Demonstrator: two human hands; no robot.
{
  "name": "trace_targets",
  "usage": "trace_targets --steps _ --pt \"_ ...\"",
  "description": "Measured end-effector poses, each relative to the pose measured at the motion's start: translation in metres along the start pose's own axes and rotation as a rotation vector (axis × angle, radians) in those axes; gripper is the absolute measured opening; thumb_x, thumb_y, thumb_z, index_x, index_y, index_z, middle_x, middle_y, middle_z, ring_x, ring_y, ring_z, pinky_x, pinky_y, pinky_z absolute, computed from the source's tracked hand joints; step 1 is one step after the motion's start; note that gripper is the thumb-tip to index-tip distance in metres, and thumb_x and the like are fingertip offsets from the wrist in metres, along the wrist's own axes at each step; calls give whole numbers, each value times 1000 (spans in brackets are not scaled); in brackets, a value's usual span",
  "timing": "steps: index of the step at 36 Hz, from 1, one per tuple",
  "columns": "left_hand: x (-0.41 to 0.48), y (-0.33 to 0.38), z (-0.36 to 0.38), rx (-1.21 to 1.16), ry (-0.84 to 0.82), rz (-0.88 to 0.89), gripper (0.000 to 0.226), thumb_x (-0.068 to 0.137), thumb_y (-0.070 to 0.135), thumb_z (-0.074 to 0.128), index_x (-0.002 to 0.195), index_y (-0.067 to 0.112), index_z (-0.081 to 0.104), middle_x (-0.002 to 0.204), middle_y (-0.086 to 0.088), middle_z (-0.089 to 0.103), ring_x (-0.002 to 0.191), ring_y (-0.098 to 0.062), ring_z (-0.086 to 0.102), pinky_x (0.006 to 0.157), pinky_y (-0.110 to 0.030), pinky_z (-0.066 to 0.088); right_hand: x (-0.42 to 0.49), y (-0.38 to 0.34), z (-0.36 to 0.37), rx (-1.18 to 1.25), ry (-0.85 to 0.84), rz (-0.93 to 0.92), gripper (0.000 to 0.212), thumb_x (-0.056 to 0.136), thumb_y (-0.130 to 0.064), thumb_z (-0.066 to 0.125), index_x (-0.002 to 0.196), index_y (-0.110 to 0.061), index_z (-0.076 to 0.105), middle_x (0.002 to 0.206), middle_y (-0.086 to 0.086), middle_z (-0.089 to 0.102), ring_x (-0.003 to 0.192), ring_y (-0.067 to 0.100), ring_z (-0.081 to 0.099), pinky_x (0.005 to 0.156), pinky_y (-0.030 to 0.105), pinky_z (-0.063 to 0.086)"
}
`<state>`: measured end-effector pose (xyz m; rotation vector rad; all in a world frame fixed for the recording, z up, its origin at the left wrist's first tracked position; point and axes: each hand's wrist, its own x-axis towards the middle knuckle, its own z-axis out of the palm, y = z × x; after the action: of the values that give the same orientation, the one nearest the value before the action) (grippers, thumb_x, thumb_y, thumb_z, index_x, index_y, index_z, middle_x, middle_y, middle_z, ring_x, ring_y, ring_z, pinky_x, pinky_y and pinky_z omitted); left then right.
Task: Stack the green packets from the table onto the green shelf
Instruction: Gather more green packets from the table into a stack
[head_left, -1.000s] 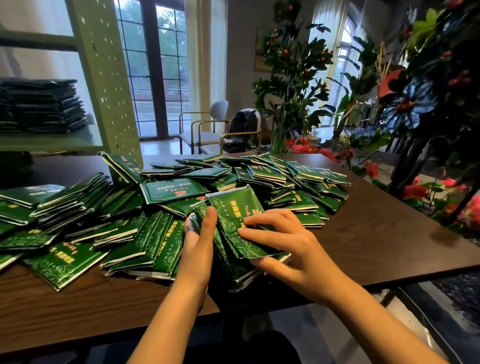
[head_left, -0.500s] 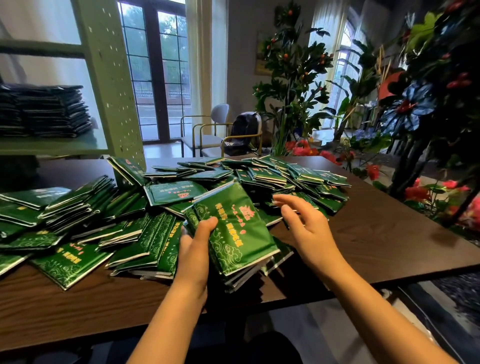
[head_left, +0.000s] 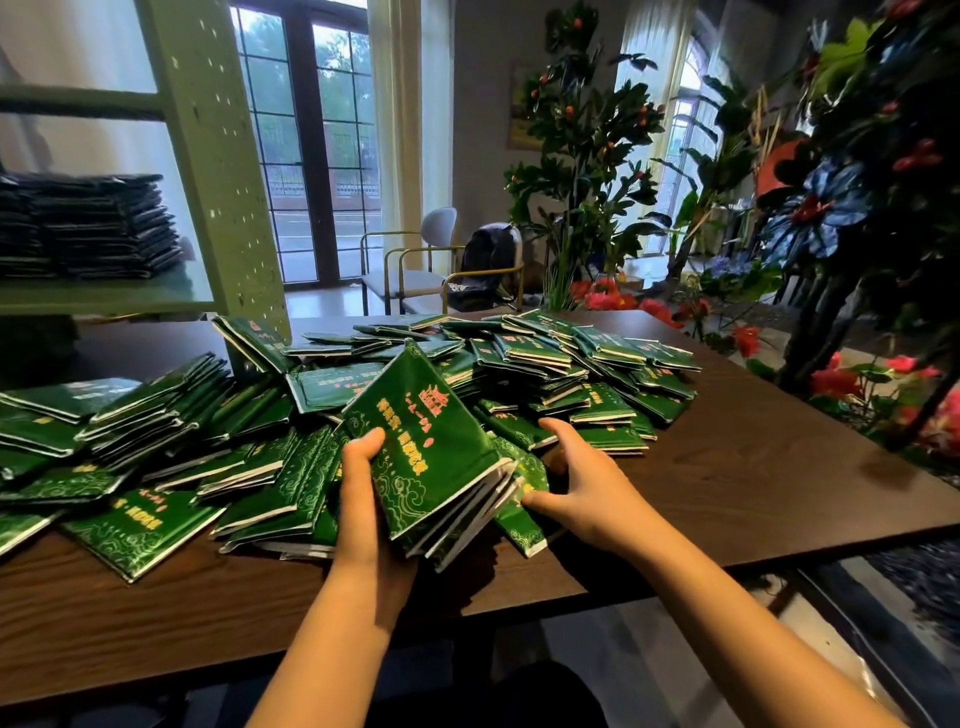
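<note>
Several green packets (head_left: 545, 364) lie heaped across the dark wooden table (head_left: 753, 467). My left hand (head_left: 363, 499) grips a tilted bundle of green packets (head_left: 426, 457) from its left side, thumb on the top cover. My right hand (head_left: 582, 483) is beside the bundle's right edge, its fingers curled round a loose green packet (head_left: 519, 519) on the table. At the upper left stands the green shelf (head_left: 104, 299), and a dark stack of packets (head_left: 88, 223) lies on its board.
The shelf's speckled green upright (head_left: 223, 182) rises at the table's back left. Flowering plants (head_left: 857, 234) crowd the right side. Chairs (head_left: 415, 270) and a glass door (head_left: 311, 156) are behind the table. The table's front edge is close to my body.
My left hand has lifted and tilted the bundle higher. My right hand left the bundle's top, reached toward the heap, and now comes back down to a packet beside the bundle.
</note>
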<state>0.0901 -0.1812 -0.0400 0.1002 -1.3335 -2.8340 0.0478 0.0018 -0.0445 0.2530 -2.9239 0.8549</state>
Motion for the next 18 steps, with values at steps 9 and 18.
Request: trace_targets --steps 9,18 --pt "-2 1 2 5 7 17 40 97 37 38 87 13 68 71 -4 73 58 -17 70 54 -25 57 -12 3 -14 270 45 -56 78 82 -8 71 145 -28 30 123 1 53 122 18 48 91 21 38" --pt "-1 2 4 105 74 56 34 97 33 41 97 10 67 74 -4 74 61 -16 70 50 -20 55 -12 19 -31 687 156 38 56 78 -3 74 125 -27 55 126 4 56 117 20 56 96 44 50"
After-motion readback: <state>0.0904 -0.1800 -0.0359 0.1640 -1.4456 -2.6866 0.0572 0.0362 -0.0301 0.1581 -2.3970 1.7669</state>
